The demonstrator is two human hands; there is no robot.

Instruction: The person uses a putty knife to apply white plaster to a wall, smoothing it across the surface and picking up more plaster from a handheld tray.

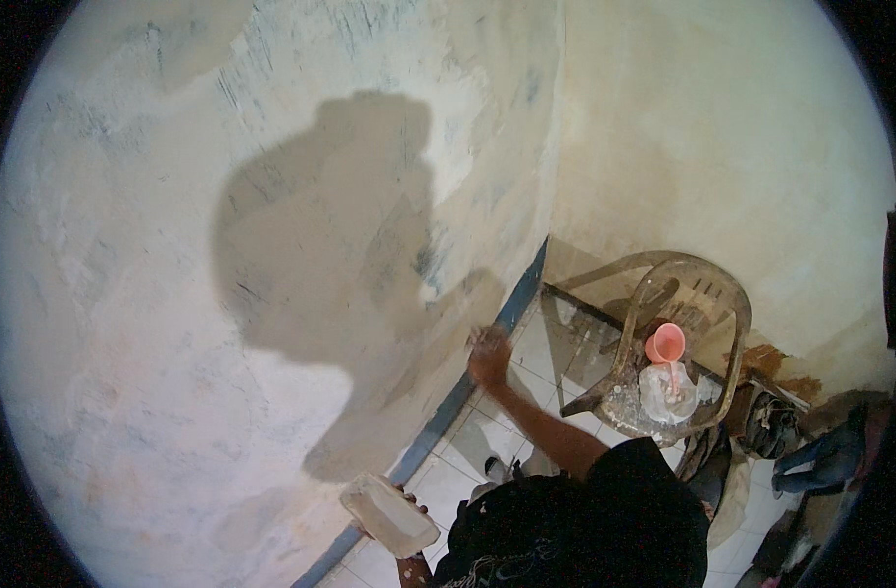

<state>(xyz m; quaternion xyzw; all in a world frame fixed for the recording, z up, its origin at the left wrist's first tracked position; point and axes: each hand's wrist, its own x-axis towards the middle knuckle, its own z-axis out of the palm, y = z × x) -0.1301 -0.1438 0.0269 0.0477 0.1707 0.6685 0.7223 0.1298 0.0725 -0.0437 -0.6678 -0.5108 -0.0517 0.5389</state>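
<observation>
Down at the lower middle, my left hand [410, 500] wraps its fingers round a shallow rectangular whitish tub [389, 515], held close to the wall. Pale smears show inside the tub. My right arm reaches forward, and my right hand [489, 357] is closed near the patchy wall [173, 294], just above the dark blue skirting [518, 299]. Blur and the hand's own fingers hide what it grips, if anything. White filler-like patches and dark scrape marks cover the wall, and my shadow falls across it.
To the right, a stained plastic chair [742, 309] stands by the corner, with a pink mug [667, 344] and a clear plastic bag [653, 397] on its seat. Dark bags and cloths [776, 421] lie beyond it. White tiles [477, 441] cover the floor.
</observation>
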